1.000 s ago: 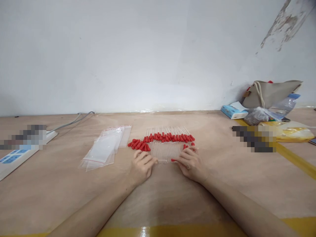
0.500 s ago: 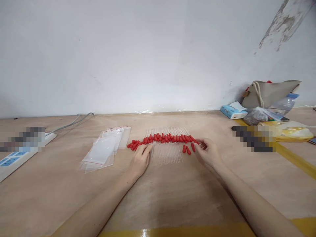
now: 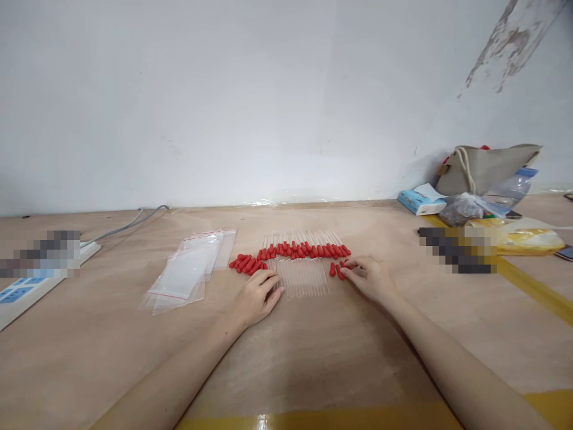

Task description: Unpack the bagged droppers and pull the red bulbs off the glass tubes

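Note:
A row of glass droppers with red rubber bulbs [image 3: 308, 249] lies across the table, their clear tubes pointing to the wall. Closer to me is a row of bare clear glass tubes [image 3: 304, 278]. My left hand [image 3: 259, 295] rests at the left end of these tubes, thumb and forefinger apart, fingertips by the outermost tubes. Beside it on the left is a small pile of loose red rubber bulbs [image 3: 244, 263]. On the right, my right hand [image 3: 371, 278] pinches at a red rubber bulb [image 3: 342, 263], partly hidden by the fingers. Two more loose bulbs lie just left of it.
Clear zip bags [image 3: 183, 275] lie overlapped on the left. Farther left is a power strip [image 3: 27, 289] with a grey cable. At the right are a tissue pack [image 3: 421, 200], a grey bag [image 3: 487, 170], plastic bags and a blurred dark object [image 3: 456, 251]. A wall stands behind.
My right hand has left the rightmost dropper in the row and come down and left onto the loose bulbs. My left hand has drawn slightly nearer, its thumb parting from the fingers.

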Demonstrator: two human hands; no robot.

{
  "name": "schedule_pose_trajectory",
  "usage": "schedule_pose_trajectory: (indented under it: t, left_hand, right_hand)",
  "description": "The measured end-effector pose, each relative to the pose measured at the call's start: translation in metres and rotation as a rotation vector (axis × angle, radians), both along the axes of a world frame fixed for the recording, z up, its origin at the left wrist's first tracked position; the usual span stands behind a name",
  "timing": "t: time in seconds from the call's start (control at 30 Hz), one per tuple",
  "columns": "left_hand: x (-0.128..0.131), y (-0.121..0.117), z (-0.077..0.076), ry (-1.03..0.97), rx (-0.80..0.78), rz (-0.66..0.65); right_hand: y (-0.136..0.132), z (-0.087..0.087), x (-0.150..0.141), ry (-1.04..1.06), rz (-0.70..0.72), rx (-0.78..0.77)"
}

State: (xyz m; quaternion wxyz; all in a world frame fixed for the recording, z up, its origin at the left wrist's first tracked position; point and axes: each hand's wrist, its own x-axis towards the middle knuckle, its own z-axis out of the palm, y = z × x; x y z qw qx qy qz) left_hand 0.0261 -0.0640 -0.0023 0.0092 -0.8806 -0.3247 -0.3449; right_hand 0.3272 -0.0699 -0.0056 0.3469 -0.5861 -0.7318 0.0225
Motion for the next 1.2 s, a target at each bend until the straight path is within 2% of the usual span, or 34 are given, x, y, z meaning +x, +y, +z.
schedule_pose_trajectory:
  t: [0.17,0.43,0.57,0.8,0.93,1.2]
  left_hand:
    - [-0.001,0.0,0.002,0.054,0.0,0.0]
    - [-0.005,-0.001,0.011,0.29,-0.028,-0.048]
    - [-0.012,-0.001,0.009,0.301,-0.033,-0.053]
    - [-0.014,0.001,0.006,0.244,0.028,-0.056]
    - [-0.014,0.001,0.004,0.225,0.029,-0.065]
    - [-0.012,0.0,0.005,0.225,0.011,-0.065]
  right_hand:
    - [0.0,0.0,0.0,0.004,-0.015,0.046]
    - [-0.001,-0.001,-0.004,0.033,-0.119,0.136]
    - [0.002,0.005,-0.015,0.006,-0.103,0.14]
    - [0.024,0.019,-0.051,-0.209,-0.087,0.152]
    - [0.034,0.017,-0.06,-0.269,-0.099,0.197]
    - [0.04,0.007,-0.063,-0.224,-0.096,0.263]
